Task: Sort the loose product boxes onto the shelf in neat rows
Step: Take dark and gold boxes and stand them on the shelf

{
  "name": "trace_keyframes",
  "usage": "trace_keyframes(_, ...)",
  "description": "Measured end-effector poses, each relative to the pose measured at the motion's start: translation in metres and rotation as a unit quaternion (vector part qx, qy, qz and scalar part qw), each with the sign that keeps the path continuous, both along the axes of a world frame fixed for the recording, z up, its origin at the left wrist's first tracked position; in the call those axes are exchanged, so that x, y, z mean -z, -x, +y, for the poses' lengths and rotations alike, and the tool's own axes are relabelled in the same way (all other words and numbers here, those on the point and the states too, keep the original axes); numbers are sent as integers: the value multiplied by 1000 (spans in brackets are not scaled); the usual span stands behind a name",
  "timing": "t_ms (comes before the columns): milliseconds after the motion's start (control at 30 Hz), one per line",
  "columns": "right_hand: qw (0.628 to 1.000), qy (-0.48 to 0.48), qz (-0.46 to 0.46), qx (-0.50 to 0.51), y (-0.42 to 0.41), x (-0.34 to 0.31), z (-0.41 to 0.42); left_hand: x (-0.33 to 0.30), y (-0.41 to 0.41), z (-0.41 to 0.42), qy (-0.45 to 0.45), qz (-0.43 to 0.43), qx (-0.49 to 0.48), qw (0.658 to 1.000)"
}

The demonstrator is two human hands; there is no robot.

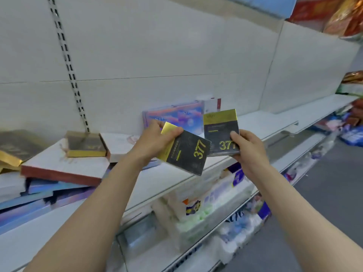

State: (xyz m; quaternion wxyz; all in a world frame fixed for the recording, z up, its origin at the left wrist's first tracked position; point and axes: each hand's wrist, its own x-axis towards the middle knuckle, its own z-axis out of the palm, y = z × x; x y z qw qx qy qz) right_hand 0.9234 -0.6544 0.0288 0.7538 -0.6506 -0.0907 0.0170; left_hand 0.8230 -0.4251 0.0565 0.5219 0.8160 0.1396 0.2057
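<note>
1. White shop shelf (261, 122), pale back panel behind; loose boxes (59, 163) heaped at its left end.
2. Left hand (155, 142): grips tilted black-and-gold box (186, 154) above front edge.
3. Right hand (247, 148): pinches upright matching box (220, 132), just beside.

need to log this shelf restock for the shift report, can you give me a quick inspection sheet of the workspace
surface: white shelf, bare at its right end.
job's things: two dark boxes marked 377 with gold ends, the left box tilted, the right box nearly upright; both held above the shelf.
clutter: untidy pile of flat boxes at left, a gold-edged box on top; a pastel box leans on the back panel.
grippers: left hand grips the left box; right hand grips the right box.
cables: nothing seen.
surroundings: wrapped packs on the lower shelf, grey floor at right.
</note>
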Motion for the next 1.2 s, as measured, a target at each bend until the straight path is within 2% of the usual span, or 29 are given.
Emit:
trace_keyframes(333, 999, 37, 13, 19, -188, -6, -5, -9, -188, 4, -29, 105, 86, 990)
trace_keyframes(567, 999, 31, -5, -4, -289, 3, -17, -12, -275, -8, -117, 128, 44, 984)
trace_keyframes(833, 989, 112, -39, -85, -439, 27, -25, -1, -358, -32, -137, 118, 7, 984)
trace_keyframes(933, 977, 150, -41, -145, -485, 37, -22, 2, -384, -42, -132, 163, -3, 978)
trace_keyframes(1067, 959, 167, -36, -224, -534, 53, -11, 4, -411, -58, -76, 207, -24, 975)
trace_keyframes(1200, 939, 184, -42, -287, -568, 69, 8, 6, -428, -74, -47, 154, -92, 983)
